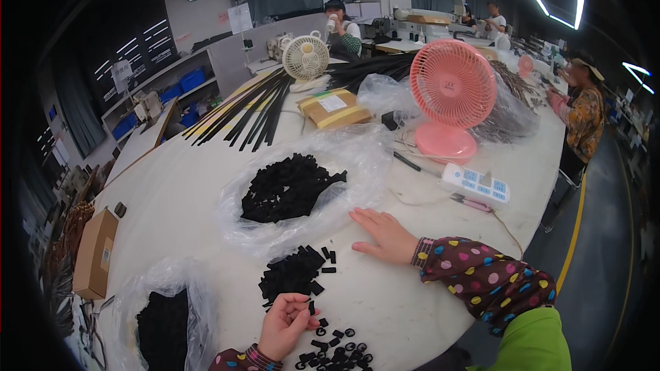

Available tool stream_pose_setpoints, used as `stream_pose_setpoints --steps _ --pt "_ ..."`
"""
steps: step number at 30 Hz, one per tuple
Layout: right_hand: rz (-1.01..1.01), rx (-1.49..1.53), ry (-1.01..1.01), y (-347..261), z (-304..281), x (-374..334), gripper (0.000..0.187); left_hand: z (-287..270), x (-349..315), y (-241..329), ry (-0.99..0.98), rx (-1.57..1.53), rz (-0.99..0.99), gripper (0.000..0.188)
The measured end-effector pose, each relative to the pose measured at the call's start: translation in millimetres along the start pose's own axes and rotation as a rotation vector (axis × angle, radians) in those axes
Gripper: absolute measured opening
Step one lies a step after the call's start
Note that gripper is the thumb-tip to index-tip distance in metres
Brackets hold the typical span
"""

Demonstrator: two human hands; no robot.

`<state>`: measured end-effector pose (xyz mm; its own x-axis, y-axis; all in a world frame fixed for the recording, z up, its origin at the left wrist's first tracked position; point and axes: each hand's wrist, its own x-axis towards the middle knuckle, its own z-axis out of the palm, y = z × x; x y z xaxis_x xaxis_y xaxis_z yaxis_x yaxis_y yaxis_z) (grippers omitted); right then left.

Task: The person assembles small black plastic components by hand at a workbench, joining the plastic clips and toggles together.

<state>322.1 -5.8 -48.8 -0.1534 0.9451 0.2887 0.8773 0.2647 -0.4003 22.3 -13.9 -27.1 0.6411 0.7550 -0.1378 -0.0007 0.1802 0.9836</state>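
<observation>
My left hand (285, 326) is closed at the near edge of the table, its thumb and fingers pinching a short black strip (312, 308). Just beyond it lies a loose pile of similar black strips (292, 276). To its right, small black rings (349, 356) and a few short pieces are scattered. My right hand (386, 236) rests palm down on the white table (405, 295), fingers spread and holding nothing. Beyond the pile, a clear plastic bag (237, 223) lies opened around a heap of black pieces (285, 189). Another clear bag (201, 309) with black pieces (163, 330) sits at the near left.
A pink fan (454, 86) and a white power strip (476, 185) with a cable stand at the right. Farther back are a cream fan (305, 58), long black strips (258, 110) and a taped package (333, 108). A cardboard box (96, 254) stands left. Other people work around the table.
</observation>
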Motion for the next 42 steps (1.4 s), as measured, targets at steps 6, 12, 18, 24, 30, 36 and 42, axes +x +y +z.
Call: stream_pose_setpoints --steps 6,12,18,24,30,36,42 --pt "-0.020 -0.147 0.059 5.9 10.5 29.3 0.059 -3.3 -1.7 -0.4 -0.017 -0.018 -0.013 0.025" --pt "-0.028 -0.165 0.340 -5.1 -6.3 16.5 0.034 0.5 -2.2 3.4 0.042 0.059 0.006 0.025" --pt "-0.308 0.283 0.256 -101.7 6.5 -5.7 0.014 0.7 -0.5 -2.2 0.058 0.069 0.055 0.026" --pt "-0.171 0.514 0.061 -110.0 17.0 -14.5 0.021 8.0 -6.7 -10.8 0.102 0.176 0.150 0.030" --pt "-0.115 0.641 -0.106 -118.9 16.1 -15.2 0.026 11.0 -11.7 -10.4 0.139 0.546 0.243 0.034" --pt "-0.096 0.651 -0.080 -120.4 17.2 -19.1 0.022 16.2 -11.7 -6.6 0.196 0.831 0.522 0.036" --pt "0.076 0.832 -0.069 -128.9 4.9 -17.0 0.023 18.5 -2.4 11.7 0.305 1.092 0.843 0.032"
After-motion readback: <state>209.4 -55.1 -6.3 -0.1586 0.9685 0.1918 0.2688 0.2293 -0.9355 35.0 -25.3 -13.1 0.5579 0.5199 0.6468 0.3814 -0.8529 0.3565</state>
